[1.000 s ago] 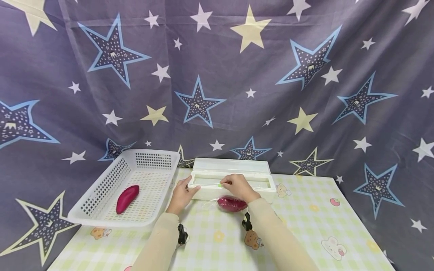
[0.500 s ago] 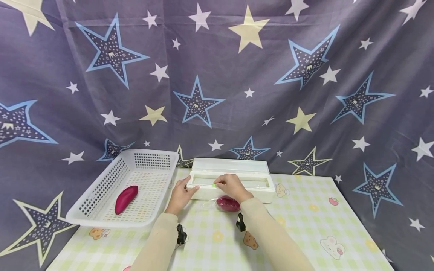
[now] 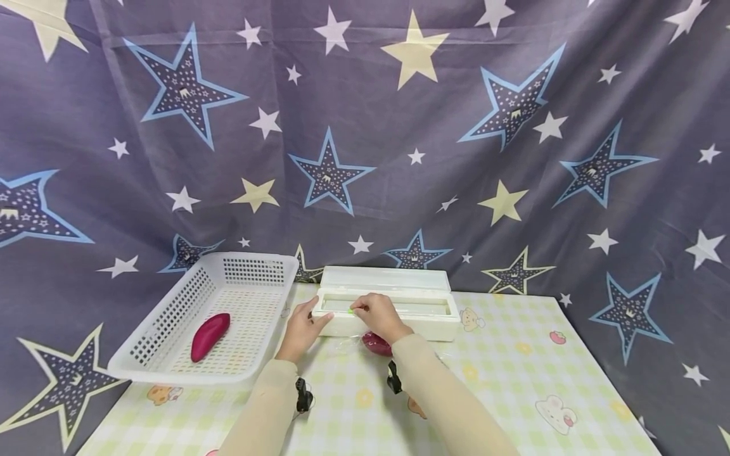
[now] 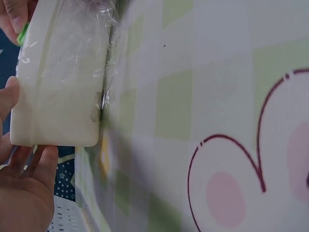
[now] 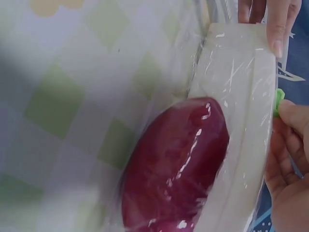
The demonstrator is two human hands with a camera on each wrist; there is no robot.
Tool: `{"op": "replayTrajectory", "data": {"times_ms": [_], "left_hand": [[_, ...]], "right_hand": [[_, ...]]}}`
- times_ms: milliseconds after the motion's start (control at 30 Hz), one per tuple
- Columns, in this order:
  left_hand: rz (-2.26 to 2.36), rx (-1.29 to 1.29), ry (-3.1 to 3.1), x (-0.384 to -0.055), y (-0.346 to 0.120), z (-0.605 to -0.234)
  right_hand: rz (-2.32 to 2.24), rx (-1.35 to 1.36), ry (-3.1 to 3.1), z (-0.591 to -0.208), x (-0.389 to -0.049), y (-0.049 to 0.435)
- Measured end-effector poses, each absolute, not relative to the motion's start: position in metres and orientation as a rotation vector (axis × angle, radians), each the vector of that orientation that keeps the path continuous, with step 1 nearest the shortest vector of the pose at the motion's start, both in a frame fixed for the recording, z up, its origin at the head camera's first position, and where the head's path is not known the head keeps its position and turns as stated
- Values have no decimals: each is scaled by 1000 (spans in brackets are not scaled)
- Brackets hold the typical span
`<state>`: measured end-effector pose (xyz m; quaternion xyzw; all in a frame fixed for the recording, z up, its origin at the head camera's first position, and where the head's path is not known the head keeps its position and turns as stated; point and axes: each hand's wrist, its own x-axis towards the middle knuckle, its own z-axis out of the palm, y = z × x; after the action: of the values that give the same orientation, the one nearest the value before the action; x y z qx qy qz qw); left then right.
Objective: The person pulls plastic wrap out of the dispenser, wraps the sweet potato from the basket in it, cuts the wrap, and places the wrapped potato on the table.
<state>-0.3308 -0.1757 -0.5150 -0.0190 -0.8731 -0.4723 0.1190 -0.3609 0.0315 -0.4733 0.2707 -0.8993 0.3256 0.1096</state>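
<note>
While a dark purple-grey fabric curtain [image 3: 365,95] printed with white, yellow and blue-edged stars fills the room behind the long white rectangular plastic box [image 3: 433,328], I look down on a pale green-and-white checked table cover [image 3: 513,354] with cartoon animals, flowers and strawberries, spreading under the box and well out in front of it. To the box's left I have a big white perforated plastic basket [image 3: 177,375]. The box's white translucent lid [image 3: 388,278] stands raised along its back edge. I see the left hand [image 3: 300,329] clamped on the box's left end, thumb on the front edge, fingers round the end. Right of it, the right hand [image 3: 381,315] has thumb and finger pinched together on something at the box's front rim. Left of the box, in the basket, lies a smooth maroon tapered piece [image 3: 210,337]; just in front of the box lies a glossy maroon oval piece [image 5: 176,159] under crinkled clear plastic film [image 4: 82,43], which also drapes the box's front. Smallest is the right hand's catch, a bright green plastic slider [image 5: 278,102].
</note>
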Motion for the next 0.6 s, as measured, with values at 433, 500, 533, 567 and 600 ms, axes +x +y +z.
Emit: {"op": "replayTrajectory", "data": {"times_ms": [433,500,533,567,600], "left_hand": [[-1395,-59,-2567,-333,-176,-516],[-1392,-59,-2566,-333,-176,-517],[-1392,-61,-2564,-332,-176,-516],[-1394,-62,-2563,-332,-176,-516],[-1392,-62,-2564,-331,-176,-516]], "right_hand": [[923,771,-2632,-472,-359,9],[920,768,-2630,-474,-359,6],[920,767,-2630,-474,-359,5],[915,765,-2632,-475,-359,4],[911,764,-2633,-476,-359,2]]}}
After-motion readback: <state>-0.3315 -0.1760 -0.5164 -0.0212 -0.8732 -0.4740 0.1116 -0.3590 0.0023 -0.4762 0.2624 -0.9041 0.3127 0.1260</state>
